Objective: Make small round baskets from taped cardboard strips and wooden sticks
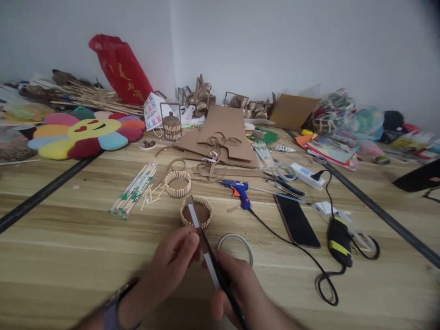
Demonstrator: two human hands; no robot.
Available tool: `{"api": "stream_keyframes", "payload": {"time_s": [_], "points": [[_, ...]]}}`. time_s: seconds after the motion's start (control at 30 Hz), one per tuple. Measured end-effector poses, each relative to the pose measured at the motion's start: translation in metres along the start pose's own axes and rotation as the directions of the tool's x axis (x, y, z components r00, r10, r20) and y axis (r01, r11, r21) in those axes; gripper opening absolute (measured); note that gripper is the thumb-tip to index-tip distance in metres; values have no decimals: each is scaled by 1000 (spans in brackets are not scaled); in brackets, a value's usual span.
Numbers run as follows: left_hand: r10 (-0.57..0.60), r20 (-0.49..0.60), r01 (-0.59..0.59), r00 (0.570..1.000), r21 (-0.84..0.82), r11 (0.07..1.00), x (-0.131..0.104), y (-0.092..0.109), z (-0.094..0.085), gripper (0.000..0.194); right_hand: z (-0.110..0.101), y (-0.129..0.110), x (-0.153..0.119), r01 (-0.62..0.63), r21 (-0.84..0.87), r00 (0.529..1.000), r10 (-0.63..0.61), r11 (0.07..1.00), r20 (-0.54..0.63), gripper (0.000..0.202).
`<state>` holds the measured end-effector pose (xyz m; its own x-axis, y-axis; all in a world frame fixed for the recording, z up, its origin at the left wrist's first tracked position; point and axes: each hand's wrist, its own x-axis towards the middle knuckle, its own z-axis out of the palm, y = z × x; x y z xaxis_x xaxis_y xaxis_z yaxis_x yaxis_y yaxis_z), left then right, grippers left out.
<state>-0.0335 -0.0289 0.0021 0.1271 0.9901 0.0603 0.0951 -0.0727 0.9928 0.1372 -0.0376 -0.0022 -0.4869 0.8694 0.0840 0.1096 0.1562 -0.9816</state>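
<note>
A brown cardboard strip (190, 204) with white patches runs from above a stick-walled ring (208, 214) down between my hands. My left hand (177, 256) pinches the strip's edge from the left with its fingers closed. On the right, my right hand (237, 279) is wrapped round a long black tool (223, 275) that lies along the strip; its working end is hard to make out. Part of a roll of tape (237, 237) shows behind my right hand. A second stick-walled ring (178, 184) stands farther back.
A blue glue gun (240, 190) with a black cord, a phone (297, 221), and a black-and-yellow device (339, 242) lie to the right. Bagged sticks (134, 190) lie left. Cardboard sheets (225, 126) and a flower cushion (89, 130) are farther back.
</note>
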Motion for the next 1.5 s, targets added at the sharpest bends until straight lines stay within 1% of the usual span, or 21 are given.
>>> {"api": "stream_keyframes", "payload": {"time_s": [0.1,0.27,0.37,0.43,0.53,0.6,0.7,0.77,0.9,1.03,1.2,1.37,1.5], "points": [[-25,-96,21,995,-34,999,4,5,-3,43,1,2,-2,2,-62,1000,-2,998,-3,64],[-25,-144,16,989,-64,998,6,8,-5,38,2,14,-4,30,-138,1000,-30,990,2,62],[-68,-138,52,988,-121,991,5,9,-3,37,1,15,-2,-8,-186,999,13,983,29,55],[-107,-128,84,986,-173,981,4,9,-3,38,0,13,0,-37,-228,996,54,973,70,50],[-122,-119,91,985,-236,967,5,9,-2,41,0,11,1,-39,-272,989,76,962,129,44],[-116,-109,85,987,-259,962,5,8,-1,41,0,12,1,-31,-274,990,68,961,127,49],[-120,-97,88,988,-279,956,5,7,-1,40,1,18,-1,-15,-305,996,42,952,83,58],[-120,-99,90,988,-267,959,4,7,-1,41,2,20,-2,-6,-330,998,28,944,61,57],[-75,-140,50,987,-176,983,2,10,1,43,2,20,-3,22,-322,998,-2,946,64,47],[-38,-136,19,990,-139,990,0,10,4,44,2,21,-4,67,-316,998,-57,946,40,46],[-30,-122,12,992,-149,989,-1,8,5,44,3,23,-7,33,-329,998,-15,944,56,42],[-38,-120,22,992,-134,991,-1,6,5,45,3,24,-6,46,-333,999,-35,942,40,40],[-16,-133,4,991,-90,996,-3,3,5,44,3,24,-5,41,-345,999,-29,938,42,38]]}}
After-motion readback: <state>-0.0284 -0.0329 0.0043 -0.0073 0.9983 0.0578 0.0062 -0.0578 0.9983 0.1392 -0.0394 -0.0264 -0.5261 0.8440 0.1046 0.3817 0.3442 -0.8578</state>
